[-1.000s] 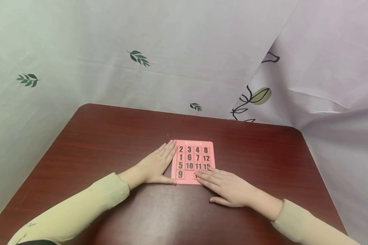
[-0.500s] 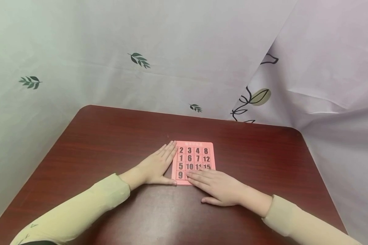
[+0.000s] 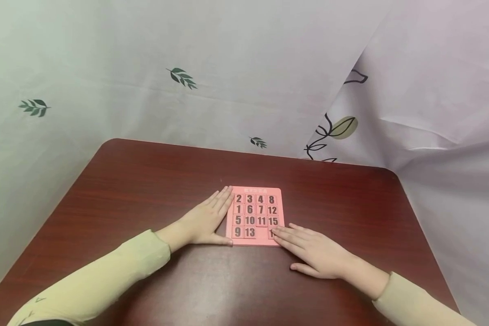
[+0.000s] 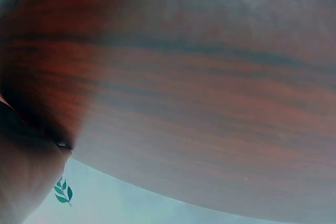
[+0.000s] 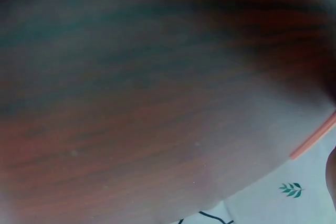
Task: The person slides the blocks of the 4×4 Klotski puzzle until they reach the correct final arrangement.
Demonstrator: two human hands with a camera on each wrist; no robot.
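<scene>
A pink sliding number puzzle (image 3: 244, 243) lies flat on the table in the head view. Its bottom row shows a 9 tile (image 3: 237, 232), a 13 tile (image 3: 250, 232), a gap, then a partly covered tile (image 3: 271, 233) beginning with 1. My left hand (image 3: 203, 222) lies along the puzzle's left side, fingers straight and thumb at the near left corner. Straight fingertips of my right hand (image 3: 315, 253) rest on the covered bottom-right tile. In the right wrist view, a pink edge of the puzzle (image 5: 314, 136) shows at the right.
The dark red-brown wooden table (image 3: 155, 181) has rounded far corners. Behind it hangs a pale cloth (image 3: 228, 59) printed with green leaves, with folds at the right (image 3: 432, 136). Both wrist views show mostly blurred tabletop.
My right hand first slid left, moving the 13 tile from the third to the second place in the bottom row, then shifted right to the last tile. The left hand stayed put.
</scene>
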